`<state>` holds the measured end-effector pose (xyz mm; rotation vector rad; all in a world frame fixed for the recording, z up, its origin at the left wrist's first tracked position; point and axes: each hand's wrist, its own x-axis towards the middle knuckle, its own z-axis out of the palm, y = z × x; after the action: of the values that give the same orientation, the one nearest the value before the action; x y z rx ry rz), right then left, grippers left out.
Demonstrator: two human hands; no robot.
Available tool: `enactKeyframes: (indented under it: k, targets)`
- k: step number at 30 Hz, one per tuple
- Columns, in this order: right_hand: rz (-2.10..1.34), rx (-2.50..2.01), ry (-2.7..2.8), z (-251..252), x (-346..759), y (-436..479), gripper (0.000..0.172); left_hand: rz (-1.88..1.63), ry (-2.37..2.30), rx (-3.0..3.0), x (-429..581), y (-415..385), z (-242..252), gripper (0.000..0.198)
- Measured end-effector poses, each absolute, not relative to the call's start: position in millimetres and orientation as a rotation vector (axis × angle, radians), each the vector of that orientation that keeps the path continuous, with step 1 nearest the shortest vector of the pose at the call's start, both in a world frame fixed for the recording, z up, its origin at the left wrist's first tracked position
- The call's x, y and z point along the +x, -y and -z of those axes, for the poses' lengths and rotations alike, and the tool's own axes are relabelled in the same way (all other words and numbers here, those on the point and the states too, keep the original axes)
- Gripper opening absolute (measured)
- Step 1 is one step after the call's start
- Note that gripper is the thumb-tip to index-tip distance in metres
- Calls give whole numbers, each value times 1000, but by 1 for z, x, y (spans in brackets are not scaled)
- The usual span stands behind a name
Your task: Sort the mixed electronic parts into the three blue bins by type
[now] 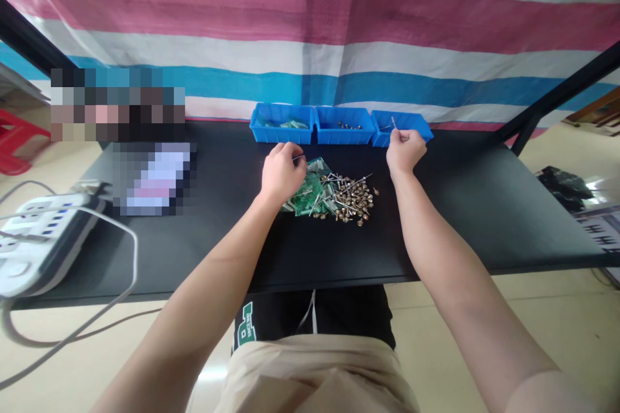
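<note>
My right hand [405, 151] is closed in a pinch on a thin silver pin [394, 122], held at the front of the right blue bin [404, 137]. More thin pins lie in that bin. My left hand [283, 171] is closed at the left edge of a mixed pile, with a thin, dark pin-like piece [298, 157] at its fingertips. Its exact kind is too small to make out. The pile holds small green circuit-board-like pieces [306, 197], several silver pins [316, 202] and many brass-coloured round-headed pieces [357, 199].
A left blue bin [283, 137] holds green pieces, and a middle blue bin [343, 135] holds small brass-coloured pieces. On the black table [213, 251] lie a blurred-out phone-like device [159, 177] and a white power strip [43, 239] with cables. A striped sheet [232, 13] hangs behind.
</note>
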<state>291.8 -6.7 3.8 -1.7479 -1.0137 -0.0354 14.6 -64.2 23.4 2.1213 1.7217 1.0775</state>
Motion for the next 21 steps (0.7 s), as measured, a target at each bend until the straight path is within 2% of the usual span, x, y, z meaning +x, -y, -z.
enactKeyframes:
  k: [11,21]
  targets:
    - [23,-1815,979,-4,294,10,6,-1082,-1693,2133,15,63,-20,8]
    - [-10,-1783,1023,-10,284,14,13,-1008,-1682,2160,16,64,-22,12]
